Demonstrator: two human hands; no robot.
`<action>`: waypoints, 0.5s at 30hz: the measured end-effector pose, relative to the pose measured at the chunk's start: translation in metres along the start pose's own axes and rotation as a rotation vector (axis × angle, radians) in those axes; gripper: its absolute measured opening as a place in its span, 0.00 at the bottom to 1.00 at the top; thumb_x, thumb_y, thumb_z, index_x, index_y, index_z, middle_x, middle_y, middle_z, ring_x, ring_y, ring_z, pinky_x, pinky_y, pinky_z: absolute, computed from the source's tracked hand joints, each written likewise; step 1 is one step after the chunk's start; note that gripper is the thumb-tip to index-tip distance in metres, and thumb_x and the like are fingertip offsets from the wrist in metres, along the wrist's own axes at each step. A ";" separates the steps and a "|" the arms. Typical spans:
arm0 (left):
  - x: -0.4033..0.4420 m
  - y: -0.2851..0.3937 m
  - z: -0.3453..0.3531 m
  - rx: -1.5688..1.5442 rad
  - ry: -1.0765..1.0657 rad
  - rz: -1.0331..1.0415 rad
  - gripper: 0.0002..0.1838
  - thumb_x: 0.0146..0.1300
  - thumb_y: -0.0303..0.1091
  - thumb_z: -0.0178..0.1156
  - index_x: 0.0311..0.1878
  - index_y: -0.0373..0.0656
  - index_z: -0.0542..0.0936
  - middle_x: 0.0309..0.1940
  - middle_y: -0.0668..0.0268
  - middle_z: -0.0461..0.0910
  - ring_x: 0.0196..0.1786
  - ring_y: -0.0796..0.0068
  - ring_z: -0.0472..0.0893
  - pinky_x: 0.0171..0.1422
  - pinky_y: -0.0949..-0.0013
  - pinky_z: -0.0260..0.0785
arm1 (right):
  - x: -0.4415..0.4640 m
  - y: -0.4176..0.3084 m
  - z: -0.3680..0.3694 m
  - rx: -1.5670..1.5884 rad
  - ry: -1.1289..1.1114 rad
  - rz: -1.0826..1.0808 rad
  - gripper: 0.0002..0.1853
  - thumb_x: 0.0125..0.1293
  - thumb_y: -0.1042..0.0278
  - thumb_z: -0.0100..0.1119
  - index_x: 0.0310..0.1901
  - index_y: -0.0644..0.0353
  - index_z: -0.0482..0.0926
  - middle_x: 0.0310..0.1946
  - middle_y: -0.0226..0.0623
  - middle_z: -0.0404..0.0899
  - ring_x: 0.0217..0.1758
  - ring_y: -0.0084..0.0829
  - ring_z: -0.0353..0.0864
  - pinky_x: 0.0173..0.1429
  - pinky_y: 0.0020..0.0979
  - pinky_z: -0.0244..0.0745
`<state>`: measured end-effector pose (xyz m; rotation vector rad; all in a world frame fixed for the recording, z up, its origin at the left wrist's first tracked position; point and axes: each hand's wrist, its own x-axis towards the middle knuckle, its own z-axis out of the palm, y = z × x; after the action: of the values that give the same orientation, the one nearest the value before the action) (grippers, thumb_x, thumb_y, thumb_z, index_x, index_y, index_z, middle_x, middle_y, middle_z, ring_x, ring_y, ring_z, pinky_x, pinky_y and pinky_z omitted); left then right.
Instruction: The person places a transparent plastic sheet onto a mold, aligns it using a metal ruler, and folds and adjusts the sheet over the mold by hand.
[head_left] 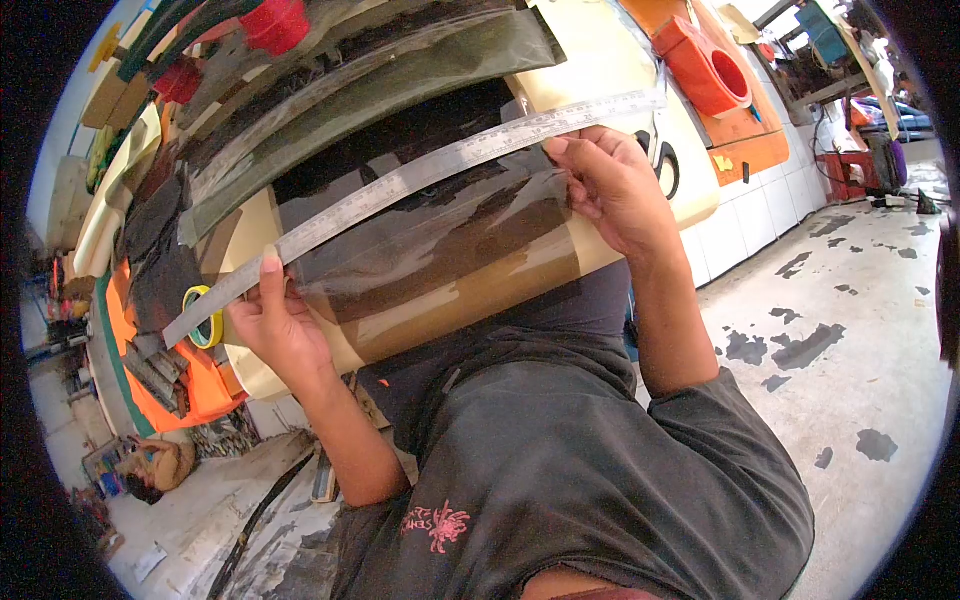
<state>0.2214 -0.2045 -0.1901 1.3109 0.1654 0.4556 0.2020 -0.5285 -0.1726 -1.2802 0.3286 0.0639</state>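
Note:
A long metal ruler (400, 182) lies slantwise across a dark, see-through film sheet (440, 225). My left hand (285, 330) is closed on the ruler near its left end, thumb on top and fingers largely hidden beneath. Farther right, my right hand (620, 185) pinches the ruler's lower edge beside the film's corner, its other fingers curled. The film rests on a cream-coloured work surface (480, 285) with a rounded front edge. Close to my right hand are black-handled scissors (668, 170), partly covered by it. A yellow tape roll (205, 325) is beside my left hand.
Folded dark green film strips (400, 120) lie beyond the ruler. A tool with red cups (275, 25) is at upper left. An orange-red holder (705, 70) stands at upper right. Dark scraps (810, 345) dot the floor. A person (165, 468) is low at left.

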 end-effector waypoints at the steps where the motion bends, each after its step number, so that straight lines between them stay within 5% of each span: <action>1: 0.000 0.001 0.001 0.001 0.002 0.001 0.12 0.62 0.24 0.66 0.44 0.40 0.72 0.37 0.65 0.78 0.38 0.79 0.78 0.43 0.75 0.72 | 0.000 0.000 0.000 0.008 0.003 0.003 0.09 0.65 0.66 0.62 0.36 0.63 0.77 0.20 0.21 0.68 0.17 0.12 0.62 0.18 0.16 0.53; 15: -0.001 -0.001 0.002 -0.016 0.024 0.006 0.13 0.62 0.24 0.66 0.45 0.40 0.72 0.38 0.66 0.78 0.38 0.78 0.78 0.44 0.74 0.72 | -0.001 0.000 -0.001 0.036 0.010 0.007 0.12 0.63 0.64 0.62 0.38 0.66 0.80 0.19 0.24 0.69 0.19 0.14 0.63 0.22 0.18 0.53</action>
<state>0.2215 -0.2074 -0.1907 1.2910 0.1780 0.4771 0.2013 -0.5294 -0.1729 -1.2442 0.3413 0.0569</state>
